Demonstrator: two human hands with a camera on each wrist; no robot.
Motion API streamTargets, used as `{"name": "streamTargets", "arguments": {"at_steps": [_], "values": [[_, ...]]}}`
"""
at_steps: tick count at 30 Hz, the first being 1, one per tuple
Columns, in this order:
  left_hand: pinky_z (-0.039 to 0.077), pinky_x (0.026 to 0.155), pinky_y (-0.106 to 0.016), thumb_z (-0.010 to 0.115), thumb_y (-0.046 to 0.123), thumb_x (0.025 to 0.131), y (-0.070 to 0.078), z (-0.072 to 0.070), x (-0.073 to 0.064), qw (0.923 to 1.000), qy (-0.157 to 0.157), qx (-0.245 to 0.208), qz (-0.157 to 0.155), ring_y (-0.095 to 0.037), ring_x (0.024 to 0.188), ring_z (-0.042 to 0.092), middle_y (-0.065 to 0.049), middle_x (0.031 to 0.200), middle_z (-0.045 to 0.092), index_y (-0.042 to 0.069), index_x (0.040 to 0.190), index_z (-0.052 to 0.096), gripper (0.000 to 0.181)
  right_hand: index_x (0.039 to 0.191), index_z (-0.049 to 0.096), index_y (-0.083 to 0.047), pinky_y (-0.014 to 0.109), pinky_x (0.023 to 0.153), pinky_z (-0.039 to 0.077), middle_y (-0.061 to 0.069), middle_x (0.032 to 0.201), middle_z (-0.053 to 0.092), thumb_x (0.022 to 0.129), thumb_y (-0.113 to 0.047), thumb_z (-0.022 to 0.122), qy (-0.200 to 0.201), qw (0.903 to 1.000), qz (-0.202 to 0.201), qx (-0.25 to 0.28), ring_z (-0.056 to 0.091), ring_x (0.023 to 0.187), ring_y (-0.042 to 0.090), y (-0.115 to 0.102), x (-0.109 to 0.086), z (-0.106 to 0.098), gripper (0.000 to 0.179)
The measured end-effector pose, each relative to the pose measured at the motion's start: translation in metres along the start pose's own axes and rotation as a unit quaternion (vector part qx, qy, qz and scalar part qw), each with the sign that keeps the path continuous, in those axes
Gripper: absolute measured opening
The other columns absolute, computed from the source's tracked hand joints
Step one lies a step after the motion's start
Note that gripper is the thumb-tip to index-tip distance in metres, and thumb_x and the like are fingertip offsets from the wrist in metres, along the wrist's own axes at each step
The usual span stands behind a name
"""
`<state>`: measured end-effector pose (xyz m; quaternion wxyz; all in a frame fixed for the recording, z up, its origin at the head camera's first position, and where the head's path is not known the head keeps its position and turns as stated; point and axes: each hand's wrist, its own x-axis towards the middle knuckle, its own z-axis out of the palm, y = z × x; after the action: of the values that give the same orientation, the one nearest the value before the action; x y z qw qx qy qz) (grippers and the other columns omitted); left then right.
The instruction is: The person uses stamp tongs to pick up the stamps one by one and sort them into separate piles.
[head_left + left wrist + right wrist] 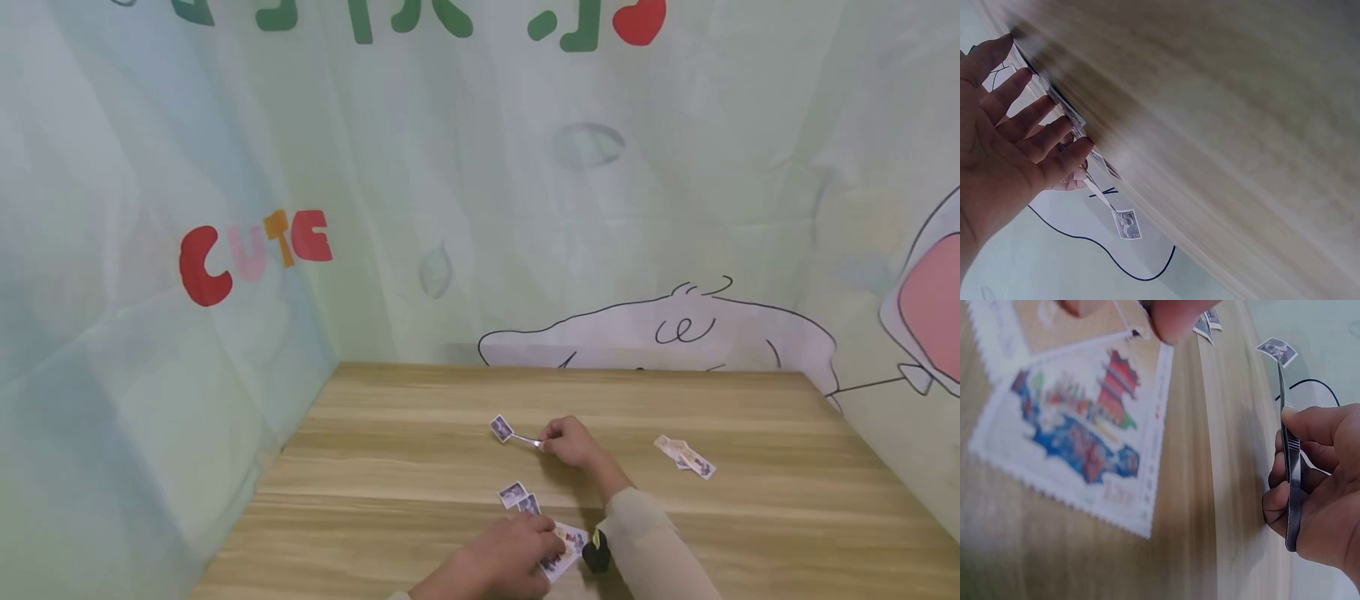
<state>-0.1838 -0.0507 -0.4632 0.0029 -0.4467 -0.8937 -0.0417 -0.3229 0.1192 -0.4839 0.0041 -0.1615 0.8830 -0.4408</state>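
Observation:
My right hand grips metal tweezers above the far middle of the table. A small dark-pictured stamp with a white border hangs at the tips. In the head view this stamp points to the left. At the near side, my left hand lies over large stamps, its fingers loosely extended and fingertips on them. One large stamp shows a red pagoda and blue shapes. Just beyond the left fingers lie two small dark stamps, one farther left and another nearer the hand.
A few overlapping pale stamps lie on the right of the wooden table. Beside the right sleeve is a small black object with a yellow-green mark. Printed cloth hangs behind the table and along its sides.

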Motion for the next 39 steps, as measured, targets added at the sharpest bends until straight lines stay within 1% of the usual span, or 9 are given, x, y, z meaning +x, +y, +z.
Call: {"name": "streamTargets", "arguments": {"at_steps": [5, 8, 11, 16, 22, 27, 34, 37, 39], "values": [[0.044, 0.084, -0.026, 0.070, 0.029, 0.071, 0.002, 0.001, 0.002, 1.0000, -0.008, -0.002, 0.001, -0.012, 0.106, 0.050, 0.003, 0.117, 0.054, 0.022, 0.112, 0.064, 0.042, 0.077, 0.066, -0.001, 0.027, 0.059, 0.043, -0.001, 0.067, 0.057, 0.073, 0.002, 0.064, 0.011, 0.9998, 0.014, 0.002, 0.049, 0.063, 0.013, 0.001, 0.000, 0.002, 0.005], [0.044, 0.085, -0.026, 0.070, 0.028, 0.071, 0.002, 0.000, 0.003, 0.9999, -0.010, -0.006, -0.001, -0.012, 0.107, 0.049, 0.003, 0.118, 0.054, 0.021, 0.113, 0.064, 0.043, 0.077, 0.066, 0.000, 0.028, 0.059, 0.043, -0.001, 0.066, 0.057, 0.073, 0.002, 0.064, 0.014, 0.9999, 0.007, -0.004, 0.049, 0.063, 0.013, 0.001, 0.001, 0.004, 0.005], [0.043, 0.085, -0.025, 0.070, 0.027, 0.070, 0.002, -0.001, 0.003, 1.0000, -0.004, -0.006, 0.003, -0.013, 0.106, 0.050, 0.002, 0.117, 0.054, 0.020, 0.111, 0.064, 0.042, 0.078, 0.066, 0.001, 0.027, 0.059, 0.043, -0.001, 0.066, 0.057, 0.073, 0.002, 0.065, 0.011, 0.9999, 0.005, -0.012, 0.049, 0.062, 0.013, 0.000, 0.003, 0.004, 0.005], [0.043, 0.083, -0.023, 0.070, 0.027, 0.070, 0.000, -0.002, 0.004, 0.9999, 0.006, 0.001, 0.008, -0.012, 0.103, 0.050, 0.002, 0.113, 0.055, 0.020, 0.108, 0.065, 0.039, 0.078, 0.066, 0.001, 0.027, 0.058, 0.044, -0.001, 0.067, 0.057, 0.073, 0.002, 0.066, 0.012, 0.9995, 0.024, -0.020, 0.049, 0.062, 0.013, -0.005, 0.005, 0.005, 0.005], [0.043, 0.083, -0.022, 0.071, 0.028, 0.070, 0.001, -0.001, 0.003, 0.9999, -0.005, -0.013, 0.007, -0.011, 0.101, 0.050, 0.004, 0.113, 0.054, 0.019, 0.111, 0.065, 0.042, 0.075, 0.064, -0.001, 0.027, 0.057, 0.044, -0.001, 0.065, 0.056, 0.071, 0.002, 0.067, 0.012, 0.9986, 0.033, -0.040, 0.049, 0.062, 0.014, -0.010, 0.000, 0.005, 0.005], [0.043, 0.081, -0.021, 0.072, 0.027, 0.069, 0.001, 0.001, 0.003, 0.9998, 0.003, -0.017, 0.011, -0.010, 0.098, 0.049, 0.005, 0.109, 0.054, 0.018, 0.109, 0.065, 0.042, 0.073, 0.064, -0.003, 0.027, 0.058, 0.044, -0.001, 0.066, 0.056, 0.069, 0.002, 0.068, 0.017, 0.9977, 0.038, -0.054, 0.050, 0.062, 0.014, -0.009, -0.004, 0.006, 0.007], [0.043, 0.082, -0.021, 0.071, 0.025, 0.069, 0.001, 0.001, 0.002, 0.9998, 0.003, -0.018, 0.005, -0.010, 0.099, 0.049, 0.003, 0.111, 0.054, 0.018, 0.109, 0.065, 0.042, 0.073, 0.064, -0.003, 0.028, 0.058, 0.044, -0.001, 0.066, 0.056, 0.069, 0.000, 0.068, 0.020, 0.9976, 0.047, -0.047, 0.050, 0.063, 0.015, -0.011, -0.005, 0.004, 0.007], [0.043, 0.083, -0.022, 0.071, 0.025, 0.069, 0.001, 0.001, 0.002, 0.9998, 0.002, -0.018, 0.007, -0.011, 0.100, 0.049, 0.003, 0.112, 0.054, 0.018, 0.110, 0.065, 0.042, 0.072, 0.064, -0.003, 0.028, 0.058, 0.044, -0.001, 0.066, 0.056, 0.069, 0.000, 0.068, 0.024, 0.9974, 0.044, -0.051, 0.050, 0.063, 0.014, -0.011, -0.006, 0.004, 0.007], [0.043, 0.084, -0.022, 0.071, 0.025, 0.070, 0.002, 0.000, 0.002, 0.9998, -0.001, -0.020, 0.009, -0.011, 0.101, 0.049, 0.003, 0.113, 0.054, 0.018, 0.110, 0.065, 0.042, 0.072, 0.064, -0.004, 0.028, 0.059, 0.044, -0.001, 0.066, 0.057, 0.068, -0.001, 0.069, 0.026, 0.9968, 0.051, -0.055, 0.050, 0.063, 0.015, -0.010, -0.008, 0.004, 0.007]]}}
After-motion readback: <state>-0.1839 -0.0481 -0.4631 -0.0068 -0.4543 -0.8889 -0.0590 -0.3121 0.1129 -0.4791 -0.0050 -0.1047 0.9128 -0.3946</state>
